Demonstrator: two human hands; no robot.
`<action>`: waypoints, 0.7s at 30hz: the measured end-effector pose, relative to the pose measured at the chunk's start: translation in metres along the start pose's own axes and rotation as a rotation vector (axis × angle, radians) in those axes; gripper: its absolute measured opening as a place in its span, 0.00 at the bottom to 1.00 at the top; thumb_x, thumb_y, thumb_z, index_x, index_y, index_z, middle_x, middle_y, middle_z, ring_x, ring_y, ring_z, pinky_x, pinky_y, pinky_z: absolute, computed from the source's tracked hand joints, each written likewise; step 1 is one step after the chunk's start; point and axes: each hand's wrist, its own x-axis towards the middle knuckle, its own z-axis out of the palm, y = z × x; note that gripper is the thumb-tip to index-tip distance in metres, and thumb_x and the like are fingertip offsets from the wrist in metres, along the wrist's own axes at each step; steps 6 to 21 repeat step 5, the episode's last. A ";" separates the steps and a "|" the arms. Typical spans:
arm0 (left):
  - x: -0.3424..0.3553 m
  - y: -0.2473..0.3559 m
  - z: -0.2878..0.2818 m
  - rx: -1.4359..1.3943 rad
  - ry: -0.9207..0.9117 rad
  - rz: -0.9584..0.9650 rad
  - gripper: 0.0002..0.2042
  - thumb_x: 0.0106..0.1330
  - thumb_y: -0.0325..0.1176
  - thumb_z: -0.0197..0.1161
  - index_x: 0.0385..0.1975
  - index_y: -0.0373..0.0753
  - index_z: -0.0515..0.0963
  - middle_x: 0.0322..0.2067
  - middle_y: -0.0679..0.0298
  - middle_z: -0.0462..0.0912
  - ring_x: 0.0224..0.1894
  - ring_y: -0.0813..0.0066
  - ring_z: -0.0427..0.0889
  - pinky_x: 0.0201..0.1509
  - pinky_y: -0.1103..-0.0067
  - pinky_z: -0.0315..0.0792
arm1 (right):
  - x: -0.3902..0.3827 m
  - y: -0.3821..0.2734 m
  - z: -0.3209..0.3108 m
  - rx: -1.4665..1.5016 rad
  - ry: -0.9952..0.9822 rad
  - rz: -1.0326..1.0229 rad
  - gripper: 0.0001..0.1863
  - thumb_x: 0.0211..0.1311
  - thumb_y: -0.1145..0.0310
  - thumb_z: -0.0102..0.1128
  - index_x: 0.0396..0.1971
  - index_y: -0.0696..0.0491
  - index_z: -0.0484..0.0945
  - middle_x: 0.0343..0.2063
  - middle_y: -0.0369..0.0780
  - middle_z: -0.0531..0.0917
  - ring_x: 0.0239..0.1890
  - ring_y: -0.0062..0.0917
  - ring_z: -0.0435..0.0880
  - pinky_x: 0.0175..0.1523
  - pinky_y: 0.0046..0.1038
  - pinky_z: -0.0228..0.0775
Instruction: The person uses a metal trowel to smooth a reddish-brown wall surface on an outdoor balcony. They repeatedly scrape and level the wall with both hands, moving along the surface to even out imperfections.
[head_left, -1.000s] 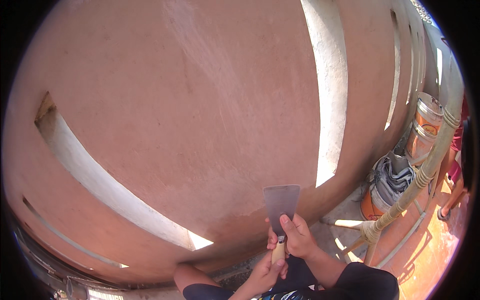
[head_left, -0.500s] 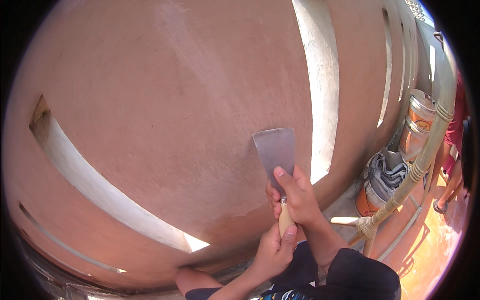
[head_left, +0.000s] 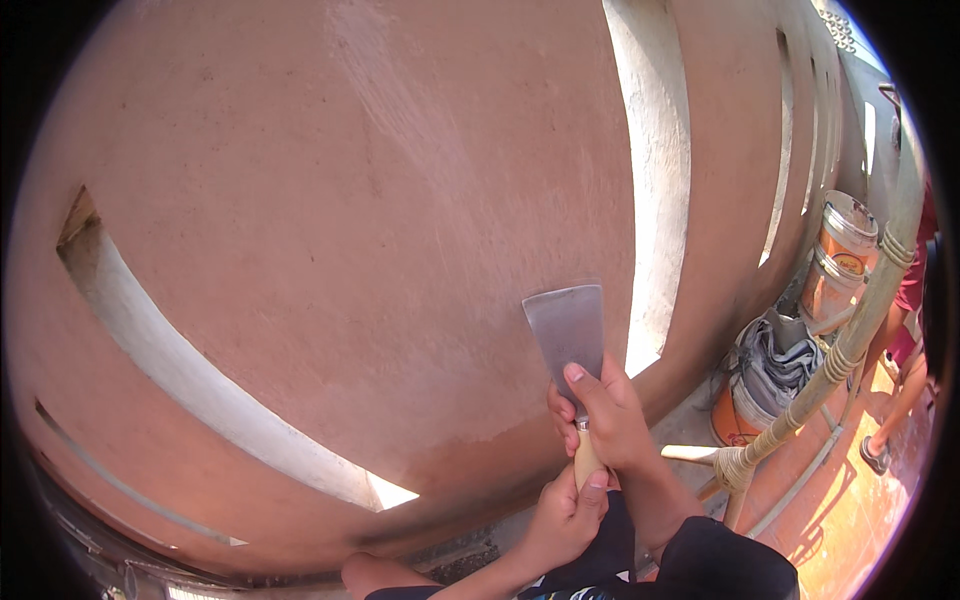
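Both my hands grip one putty knife (head_left: 566, 322), its wide grey metal blade pointing up against the reddish-brown plastered wall (head_left: 280, 240). My right hand (head_left: 612, 415) closes round the neck, with the thumb pressed on the lower part of the blade. Below it, my left hand (head_left: 562, 515) is wrapped round the lower end of the pale handle. The blade's top edge is at the wall surface; whether it fully touches I cannot tell. Pale scraped streaks run up the wall above the blade.
Tall slots pierce the wall, a bright one (head_left: 655, 180) just right of the blade. To the right stand stacked buckets (head_left: 838, 250), an orange bucket (head_left: 738, 412) with grey cloth on top, and a bamboo pole frame (head_left: 840, 360). Behind the frame, another person's leg (head_left: 895, 400) shows.
The putty knife and both hands have moved slightly down and to the right in the view. My grip is the same. The other person's foot has shifted lower.
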 end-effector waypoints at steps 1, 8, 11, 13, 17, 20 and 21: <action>0.000 -0.004 -0.001 -0.003 -0.010 0.020 0.14 0.79 0.42 0.49 0.40 0.36 0.72 0.19 0.70 0.70 0.20 0.85 0.67 0.25 0.83 0.64 | -0.002 0.005 -0.002 0.009 0.004 -0.004 0.13 0.77 0.60 0.47 0.50 0.52 0.65 0.22 0.36 0.70 0.14 0.16 0.69 0.19 0.20 0.65; -0.008 -0.021 -0.007 -0.029 -0.013 0.005 0.14 0.79 0.43 0.50 0.43 0.37 0.71 0.18 0.69 0.70 0.20 0.84 0.70 0.25 0.83 0.65 | -0.006 0.027 -0.010 -0.005 -0.031 -0.038 0.15 0.76 0.61 0.48 0.53 0.54 0.64 0.21 0.37 0.70 0.14 0.18 0.70 0.19 0.20 0.67; -0.008 -0.021 -0.007 -0.029 -0.013 0.005 0.14 0.79 0.43 0.50 0.43 0.37 0.71 0.18 0.69 0.70 0.20 0.84 0.70 0.25 0.83 0.65 | -0.006 0.027 -0.010 -0.005 -0.031 -0.038 0.15 0.76 0.61 0.48 0.53 0.54 0.64 0.21 0.37 0.70 0.14 0.18 0.70 0.19 0.20 0.67; -0.008 -0.021 -0.007 -0.029 -0.013 0.005 0.14 0.79 0.43 0.50 0.43 0.37 0.71 0.18 0.69 0.70 0.20 0.84 0.70 0.25 0.83 0.65 | -0.006 0.027 -0.010 -0.005 -0.031 -0.038 0.15 0.76 0.61 0.48 0.53 0.54 0.64 0.21 0.37 0.70 0.14 0.18 0.70 0.19 0.20 0.67; -0.008 -0.021 -0.007 -0.029 -0.013 0.005 0.14 0.79 0.43 0.50 0.43 0.37 0.71 0.18 0.69 0.70 0.20 0.84 0.70 0.25 0.83 0.65 | -0.006 0.027 -0.010 -0.005 -0.031 -0.038 0.15 0.76 0.61 0.48 0.53 0.54 0.64 0.21 0.37 0.70 0.14 0.18 0.70 0.19 0.20 0.67; -0.008 -0.021 -0.007 -0.029 -0.013 0.005 0.14 0.79 0.43 0.50 0.43 0.37 0.71 0.18 0.69 0.70 0.20 0.84 0.70 0.25 0.83 0.65 | -0.006 0.027 -0.010 -0.005 -0.031 -0.038 0.15 0.76 0.61 0.48 0.53 0.54 0.64 0.21 0.37 0.70 0.14 0.18 0.70 0.19 0.20 0.67; -0.008 -0.021 -0.007 -0.029 -0.013 0.005 0.14 0.79 0.43 0.50 0.43 0.37 0.71 0.18 0.69 0.70 0.20 0.84 0.70 0.25 0.83 0.65 | -0.006 0.027 -0.010 -0.005 -0.031 -0.038 0.15 0.76 0.61 0.48 0.53 0.54 0.64 0.21 0.37 0.70 0.14 0.18 0.70 0.19 0.20 0.67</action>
